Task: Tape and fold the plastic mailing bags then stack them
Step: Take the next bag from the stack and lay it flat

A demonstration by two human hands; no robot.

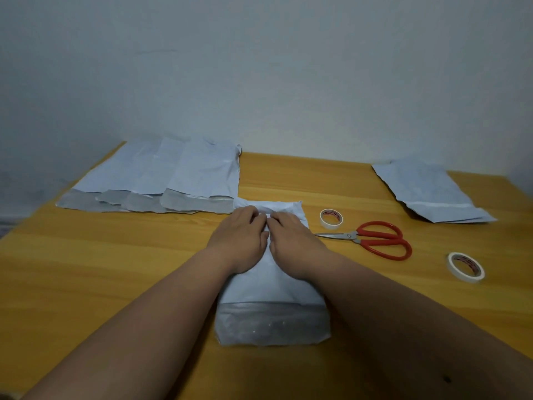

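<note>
Left hand [240, 236] and right hand [294, 241], fingers curled, pinch the far end of the bag [271, 290]; bare table [86, 269] lies to the left

I have both hands on the mailing bag [271, 287] lying on the table [115, 269]: left hand [240, 236] and right hand [294, 241] side by side, fingers [253, 216] curled, pinching its crumpled far edge. Right of my fingers lie scissors [372, 239] and two tape rolls [331, 218]; left, overlapping bags [161, 177].
</note>
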